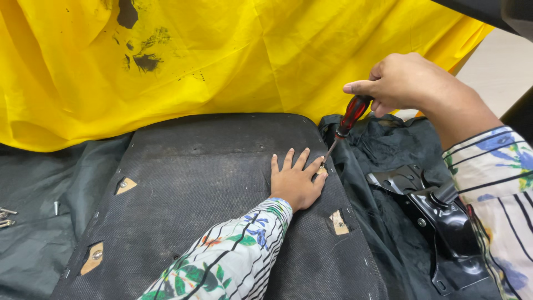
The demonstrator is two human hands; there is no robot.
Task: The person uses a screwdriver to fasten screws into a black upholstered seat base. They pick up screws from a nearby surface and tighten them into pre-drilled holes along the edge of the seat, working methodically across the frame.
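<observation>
On black fabric-covered seat base point(211, 183), right hand point(402, 83) closed round red-and-black-handled screwdriver point(347, 125), tip at top-right corner cutout. Left hand point(297, 180) flat, fingers spread, pinning panel just beside tip. Screw-driving step, apparently. Next: tip kept square in screw head, steady pressure.

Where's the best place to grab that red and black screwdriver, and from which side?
Probably by the thick red and black handle of the screwdriver, from above and the right, as the right hand holds it. It slants, tip down beside the left hand on the black panel.
</observation>
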